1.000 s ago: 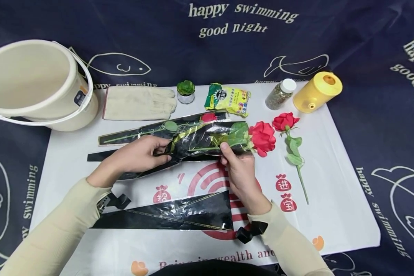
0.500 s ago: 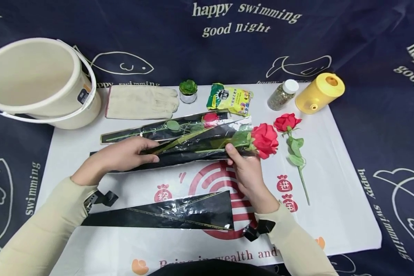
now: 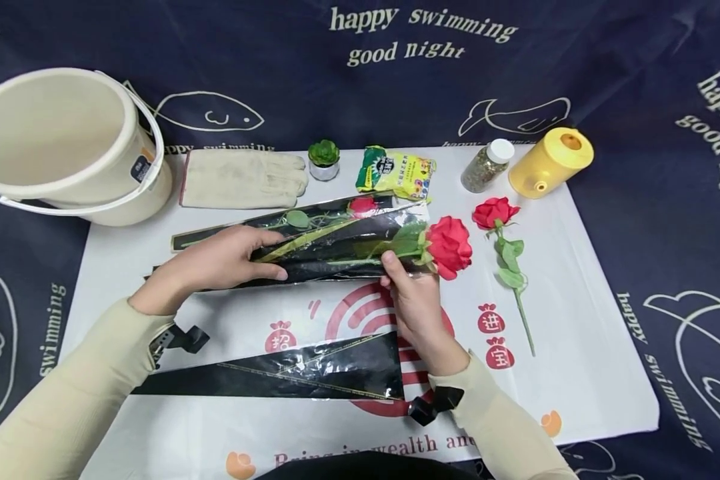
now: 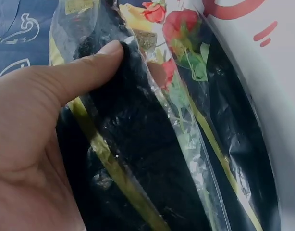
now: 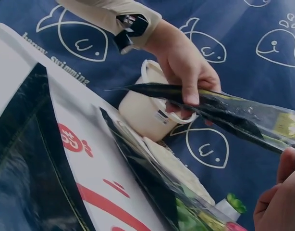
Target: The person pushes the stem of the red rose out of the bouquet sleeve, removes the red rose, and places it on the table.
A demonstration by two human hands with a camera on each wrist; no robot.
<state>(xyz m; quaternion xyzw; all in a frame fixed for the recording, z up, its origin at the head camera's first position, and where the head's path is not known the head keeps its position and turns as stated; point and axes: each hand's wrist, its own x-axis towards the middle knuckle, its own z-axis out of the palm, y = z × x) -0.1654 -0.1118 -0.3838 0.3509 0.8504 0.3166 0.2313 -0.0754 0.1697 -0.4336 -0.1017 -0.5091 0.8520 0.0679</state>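
Note:
A black and clear flower sleeve with a gold stripe is held above the table, slanting across the head view. Inside it runs the stem of a red rose, whose bloom sticks out of the wide right end. My left hand grips the sleeve's narrower part, thumb on the near face in the left wrist view. Just below the bloom, my right hand pinches the wide end, thumb on top; its other fingers are mostly hidden underneath. The right wrist view shows the sleeve edge-on, raised between both hands.
Behind lies another wrapped rose; in front, a flat black sleeve. A loose rose is at right. Along the back stand a bucket, gloves, potted succulent, yellow-green packet, jar and yellow container.
My left hand has shifted left along the sleeve and changed its hold. The sleeve, bunched at its middle a second ago, now lies straighter and smoother. The right hand keeps its hold.

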